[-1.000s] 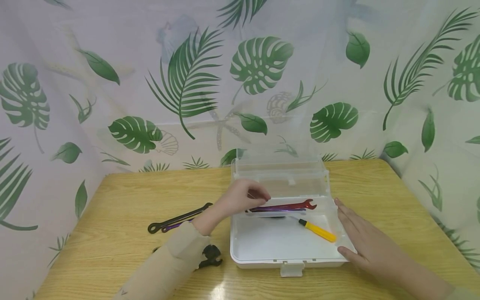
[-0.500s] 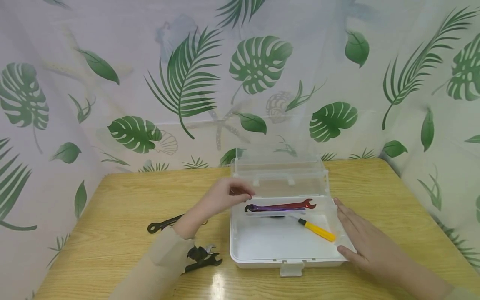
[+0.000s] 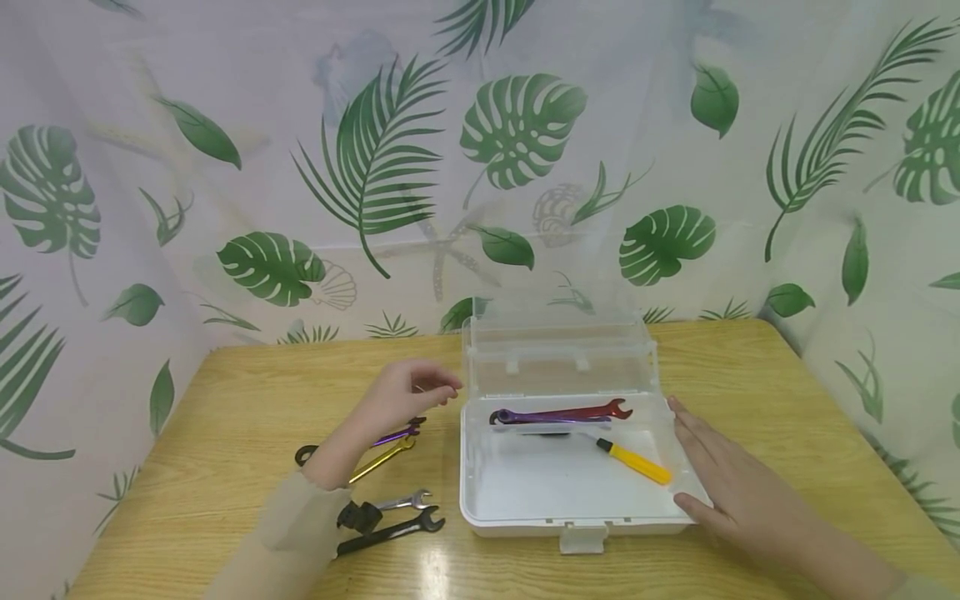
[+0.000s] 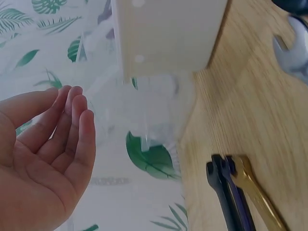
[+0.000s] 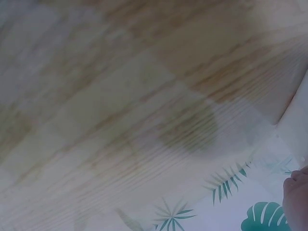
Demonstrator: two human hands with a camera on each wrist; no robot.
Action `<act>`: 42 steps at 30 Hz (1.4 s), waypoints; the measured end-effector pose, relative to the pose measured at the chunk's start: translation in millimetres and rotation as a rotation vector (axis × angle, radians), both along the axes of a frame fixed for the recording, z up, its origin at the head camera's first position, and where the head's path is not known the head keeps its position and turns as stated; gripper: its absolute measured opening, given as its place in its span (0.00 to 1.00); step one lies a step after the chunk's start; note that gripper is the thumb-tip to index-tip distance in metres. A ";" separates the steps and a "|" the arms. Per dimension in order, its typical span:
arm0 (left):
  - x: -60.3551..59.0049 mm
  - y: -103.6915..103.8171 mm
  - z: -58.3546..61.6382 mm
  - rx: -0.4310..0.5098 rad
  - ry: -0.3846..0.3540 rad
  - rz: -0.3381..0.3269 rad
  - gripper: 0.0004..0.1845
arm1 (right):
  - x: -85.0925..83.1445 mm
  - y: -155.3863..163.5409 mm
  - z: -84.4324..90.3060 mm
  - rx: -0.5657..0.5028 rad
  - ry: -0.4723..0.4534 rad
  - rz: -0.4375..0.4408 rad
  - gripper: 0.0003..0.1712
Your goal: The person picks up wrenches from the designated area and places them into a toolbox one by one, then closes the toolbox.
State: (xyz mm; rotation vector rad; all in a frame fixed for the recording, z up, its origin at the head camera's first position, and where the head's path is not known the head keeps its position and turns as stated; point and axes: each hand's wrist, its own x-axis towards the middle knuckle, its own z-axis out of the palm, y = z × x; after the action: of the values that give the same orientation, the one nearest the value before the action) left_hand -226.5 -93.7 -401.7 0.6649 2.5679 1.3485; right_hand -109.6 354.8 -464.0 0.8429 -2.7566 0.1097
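My left hand (image 3: 405, 392) hovers left of the white toolbox (image 3: 540, 492), fingers loosely bent and nothing between them. The left wrist view shows the palm bare and the thumb apart from the fingers. My right hand (image 3: 723, 475) rests against the toolbox's right side, fingers straight. In the open box's back compartment lie a red wrench (image 3: 617, 408) and a purple wrench (image 3: 540, 416). A yellow-handled screwdriver (image 3: 637, 462) lies slanted in the main compartment. Below my left hand are a gold wrench (image 3: 384, 460) and another purple wrench (image 3: 393, 437), partly hidden by the forearm.
Left of the toolbox's front are a silver wrench (image 3: 405, 502), a black wrench (image 3: 393, 533) and a small black object (image 3: 360, 517). The clear lid (image 3: 562, 367) stands raised at the back. A leaf-patterned curtain (image 3: 525, 192) surrounds the wooden table (image 3: 255, 392).
My left hand has drawn back leftward from over the back compartment to outside the box, uncovering the purple wrench inside. The right hand stays on the box's side.
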 end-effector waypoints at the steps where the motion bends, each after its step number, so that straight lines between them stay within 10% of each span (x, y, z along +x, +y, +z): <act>1: -0.1 -3.6 -1.3 -0.002 -0.001 0.010 0.09 | -0.1 0.0 -0.1 -0.002 0.000 0.001 0.54; 42: 8.3 -91.0 -38.1 -0.032 -0.125 0.368 0.13 | 1.3 0.0 0.4 0.022 -0.048 -0.042 0.53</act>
State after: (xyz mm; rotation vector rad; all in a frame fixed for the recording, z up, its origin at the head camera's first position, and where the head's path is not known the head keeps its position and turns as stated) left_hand -218.2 -184.7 -439.9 0.0972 2.6905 1.3906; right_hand -108.3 354.8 -463.6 0.7970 -2.8240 0.0938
